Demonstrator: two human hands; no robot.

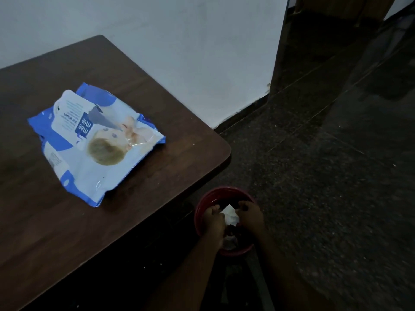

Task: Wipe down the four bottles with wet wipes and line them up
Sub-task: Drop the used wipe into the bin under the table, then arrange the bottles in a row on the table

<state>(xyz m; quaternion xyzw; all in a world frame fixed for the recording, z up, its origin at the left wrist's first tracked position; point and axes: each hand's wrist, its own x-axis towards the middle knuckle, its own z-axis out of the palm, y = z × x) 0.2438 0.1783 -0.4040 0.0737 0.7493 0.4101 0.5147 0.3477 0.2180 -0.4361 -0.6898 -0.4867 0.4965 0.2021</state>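
A blue and white wet wipes pack [94, 142] lies flat on the dark wooden table [45, 221]. Both my hands are down over a red bin [215, 194] on the floor beside the table's corner. My left hand [213, 219] and my right hand [250, 215] hold a crumpled white wipe [230, 215] between them, fingers curled on it, just above the bin's opening. No bottle is in view.
The bin holds dark scraps and other white wipes [230, 242]. A white wall [202, 52] runs behind the table. Dark speckled floor [325, 176] spreads to the right, with a wooden door frame [283, 52] at the wall's end.
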